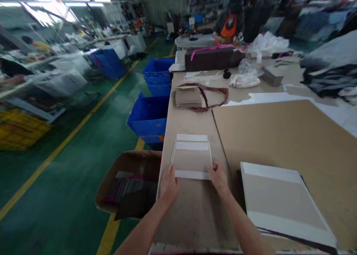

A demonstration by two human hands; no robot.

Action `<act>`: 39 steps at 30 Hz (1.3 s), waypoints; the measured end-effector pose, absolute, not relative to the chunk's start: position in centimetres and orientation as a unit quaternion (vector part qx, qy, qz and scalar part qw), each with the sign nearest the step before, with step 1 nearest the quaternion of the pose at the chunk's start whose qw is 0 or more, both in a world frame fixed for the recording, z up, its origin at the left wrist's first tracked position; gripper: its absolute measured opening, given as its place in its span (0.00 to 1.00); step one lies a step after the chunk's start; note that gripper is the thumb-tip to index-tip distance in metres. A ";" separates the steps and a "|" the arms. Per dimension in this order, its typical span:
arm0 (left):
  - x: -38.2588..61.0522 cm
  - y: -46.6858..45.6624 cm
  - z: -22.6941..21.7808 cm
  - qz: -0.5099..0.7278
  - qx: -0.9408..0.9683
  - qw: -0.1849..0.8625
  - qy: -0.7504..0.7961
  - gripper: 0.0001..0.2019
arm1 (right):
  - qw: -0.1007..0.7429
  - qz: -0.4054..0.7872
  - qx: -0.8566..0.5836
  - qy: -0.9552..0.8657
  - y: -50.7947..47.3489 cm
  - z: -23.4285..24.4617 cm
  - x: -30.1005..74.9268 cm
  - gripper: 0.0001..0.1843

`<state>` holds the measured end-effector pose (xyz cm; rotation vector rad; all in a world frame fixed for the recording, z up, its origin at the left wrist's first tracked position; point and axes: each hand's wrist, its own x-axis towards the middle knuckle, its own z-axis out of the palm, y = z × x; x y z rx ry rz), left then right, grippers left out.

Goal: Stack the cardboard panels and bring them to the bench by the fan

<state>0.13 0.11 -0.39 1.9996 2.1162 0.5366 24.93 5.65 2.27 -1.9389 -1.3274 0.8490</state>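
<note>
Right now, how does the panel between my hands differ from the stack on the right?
Touch: the left hand and right hand are both on the panel; neither is on the stack. Size: the panel looks smaller in view than the stack's top. Both show a beige middle with white bands at the near and far ends.

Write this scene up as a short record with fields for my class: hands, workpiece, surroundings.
Left hand: at the panel's near left corner
Right hand: gripping its right edge
Panel: beige, white bands
Table, right: larger panel
Table, farther: stacked brown sheets
Floor, left: blue bins, brown box
</note>
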 end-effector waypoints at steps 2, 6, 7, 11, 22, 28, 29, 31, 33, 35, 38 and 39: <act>0.2 0.1 -0.3 0.195 0.665 0.090 0.716 0.28 | 0.331 0.352 -0.713 -0.508 6.2 2.9 25.1 0.18; 1.2 -0.7 3.2 0.233 0.644 0.070 0.725 0.23 | 0.372 0.397 -0.624 -0.560 5.7 5.8 23.5 0.20; 2.0 -1.1 4.9 0.251 0.642 0.064 0.722 0.23 | 0.386 0.391 -0.605 -0.577 5.0 6.8 22.9 0.21; 7.2 -2.9 13.0 0.419 0.636 0.147 0.631 0.27 | 0.431 0.309 -0.516 -0.673 1.2 11.3 20.6 0.20; 13.9 -1.3 19.5 0.642 0.267 0.430 0.576 0.28 | 0.407 0.141 -0.504 -0.749 -2.6 19.4 30.5 0.36; 20.6 -2.4 16.4 0.467 0.347 0.664 0.469 0.25 | 0.408 0.182 -0.767 -0.460 -4.9 14.4 43.9 0.42; 21.9 -2.5 15.4 0.453 0.371 0.652 0.482 0.23 | 0.384 0.224 -0.790 -0.421 -5.4 13.5 45.5 0.44; 24.1 -2.4 13.4 0.433 0.416 0.606 0.521 0.20 | 0.355 0.259 -0.821 -0.366 -6.4 11.8 48.1 0.45; 25.7 -1.9 11.8 0.420 0.455 0.559 0.551 0.21 | 0.339 0.252 -0.838 -0.346 -6.9 10.7 49.6 0.45; 26.8 -1.4 10.9 0.397 0.504 0.507 0.576 0.23 | 0.325 0.231 -0.850 -0.345 -6.8 10.0 50.3 0.45; 27.6 -0.7 10.4 0.351 0.575 0.430 0.602 0.25 | 0.305 0.179 -0.863 -0.359 -6.1 9.3 50.5 0.45; 27.6 -0.6 10.4 0.341 0.587 0.416 0.605 0.25 | 0.301 0.159 -0.864 -0.371 -5.8 9.2 50.4 0.45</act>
